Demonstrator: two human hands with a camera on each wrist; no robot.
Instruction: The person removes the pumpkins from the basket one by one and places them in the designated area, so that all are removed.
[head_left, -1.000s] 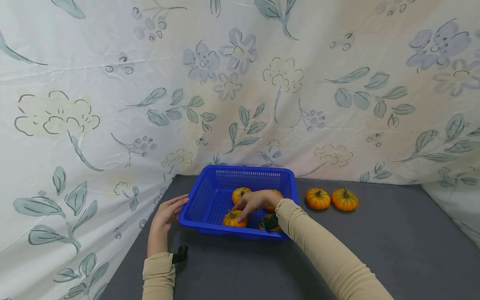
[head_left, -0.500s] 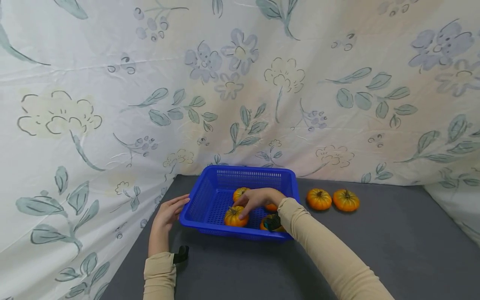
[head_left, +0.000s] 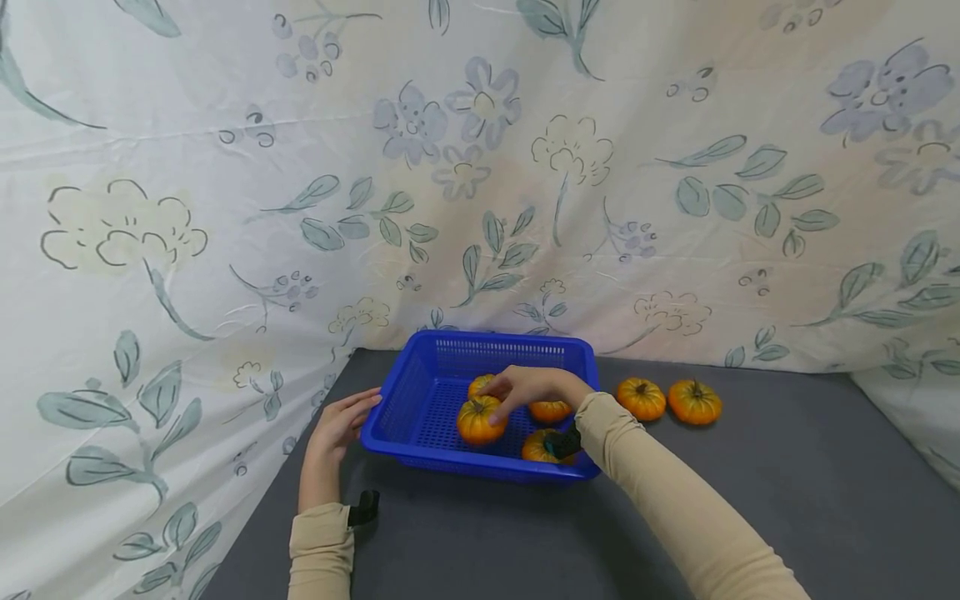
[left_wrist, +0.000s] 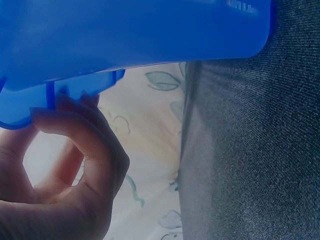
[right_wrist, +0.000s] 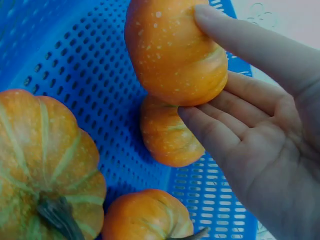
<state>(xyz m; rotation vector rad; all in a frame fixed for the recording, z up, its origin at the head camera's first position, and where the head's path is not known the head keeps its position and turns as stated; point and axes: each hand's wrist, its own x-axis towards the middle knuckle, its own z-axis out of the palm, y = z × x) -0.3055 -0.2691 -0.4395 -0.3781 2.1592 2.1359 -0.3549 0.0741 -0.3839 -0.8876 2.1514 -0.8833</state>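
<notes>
A small orange pumpkin (head_left: pixel 480 425) is held between the thumb and fingers of my right hand (head_left: pixel 534 385), over the blue plastic basket (head_left: pixel 480 468). In the right wrist view, the held pumpkin (right_wrist: pixel 172 50) is raised above the perforated floor. Three more pumpkins lie inside: one behind (head_left: pixel 480 384), partly hidden by the hand, one at right (head_left: pixel 551 412), and one at the front right (head_left: pixel 537 448), partly covered by the wrist strap. My left hand (head_left: pixel 339 425) grips the basket's left rim, its thumb and fingers (left_wrist: pixel 100 150) pinching the lip from outside.
Two more pumpkins, one nearer (head_left: pixel 641 400) and one farther right (head_left: pixel 695 403), sit on the dark grey tabletop (head_left: pixel 780 467) right of the basket. A floral cloth (head_left: pixel 585 275) hangs behind the table and along its left side.
My right hand has lifted the front pumpkin off the basket floor and shifted slightly right, uncovering more of the right pumpkin. The left hand keeps its place on the rim.
</notes>
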